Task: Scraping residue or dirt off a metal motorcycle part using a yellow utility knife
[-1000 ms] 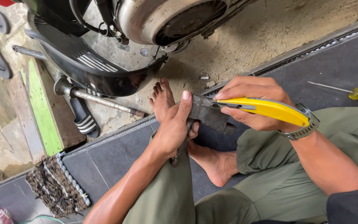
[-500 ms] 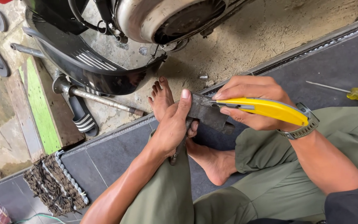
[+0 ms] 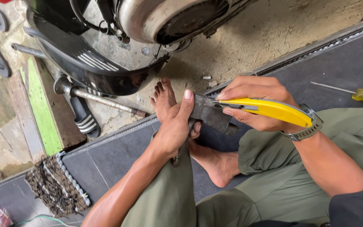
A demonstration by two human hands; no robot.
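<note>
At the far left, a woven mat lies on the dark tile floor, near a slide sandal under the scooter. Your left hand is clamped around a dark rubber strip, thumb pressed on top, just above your bare foot. Your right hand is closed on a yellow utility knife meeting the strip. If the blade skids, it likely heads for that thumb or your toes. A screwdriver lies well apart at the right.
</note>
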